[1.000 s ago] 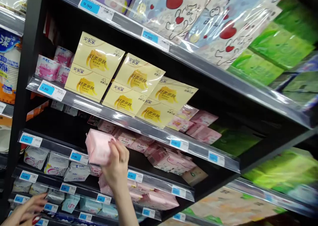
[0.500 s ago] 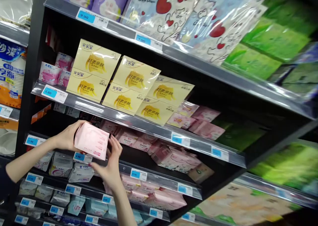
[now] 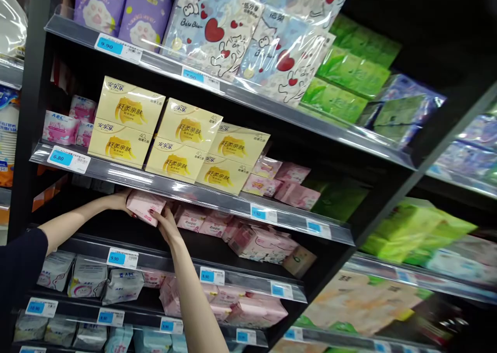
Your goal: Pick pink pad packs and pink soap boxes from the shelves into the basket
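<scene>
A pink pack of sanitary pads point(image 3: 146, 207) is held between both my hands inside the third shelf bay, just under the lip of the shelf above. My left hand point(image 3: 121, 202) grips its left side, with the fingertips partly behind it. On its right side my right hand point(image 3: 166, 219) presses, thumb across the lower front. Right of my right hand, a row of similar pink packs point(image 3: 202, 221) lies deeper on the same shelf point(image 3: 163, 249).
Yellow boxes point(image 3: 126, 117) stand stacked on the shelf above, beside small pink ABC packs point(image 3: 60, 128). White ABC packs point(image 3: 123, 285) and pink packs point(image 3: 258, 310) fill the shelf below. A black upright point(image 3: 382, 197) divides the shelving at right. Price-tag rails line the shelf edges.
Both hands have carried the pink pack forward and up into the shelf bay. My right hand has closed against its side. The camera view has shifted right.
</scene>
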